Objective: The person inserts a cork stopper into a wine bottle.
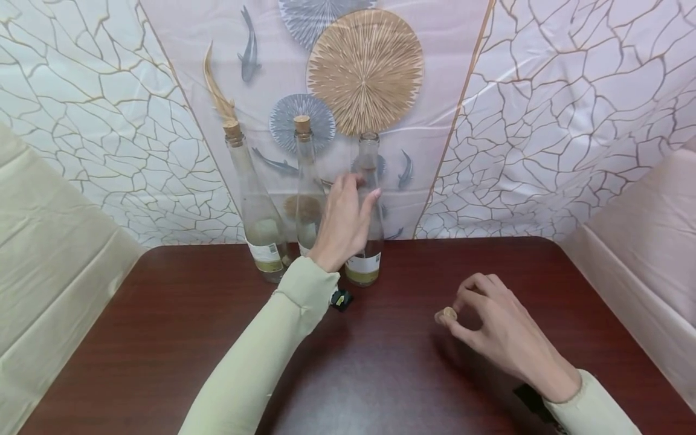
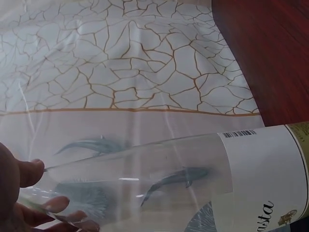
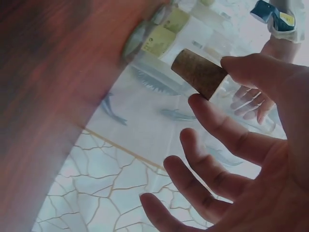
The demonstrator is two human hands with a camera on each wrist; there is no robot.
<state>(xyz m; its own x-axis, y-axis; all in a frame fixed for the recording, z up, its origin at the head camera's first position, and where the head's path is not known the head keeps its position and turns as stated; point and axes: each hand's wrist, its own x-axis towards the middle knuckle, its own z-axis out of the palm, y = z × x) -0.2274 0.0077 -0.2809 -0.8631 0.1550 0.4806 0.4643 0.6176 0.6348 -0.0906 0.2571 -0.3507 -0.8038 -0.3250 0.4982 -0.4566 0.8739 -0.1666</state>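
Observation:
Three clear glass bottles stand at the back of the table. My left hand [image 1: 345, 220] is at the upper part of the rightmost bottle [image 1: 363, 266], whose mouth has no cork in it. In the left wrist view, the thumb lies on one side of this bottle [image 2: 260, 169] and the fingers curl round the other, partly seen through the glass. Low over the right of the table, my right hand [image 1: 500, 326] pinches a tapered cork [image 3: 199, 72] between thumb and index finger. Its other fingers are spread.
Corks close the left bottle [image 1: 266, 241] and the middle bottle [image 1: 304, 181], the latter partly hidden by my left hand. A patterned cloth [image 1: 533, 121] hangs right behind the dark red table [image 1: 380, 362]. Pale cloth [image 1: 647, 223] borders the right side.

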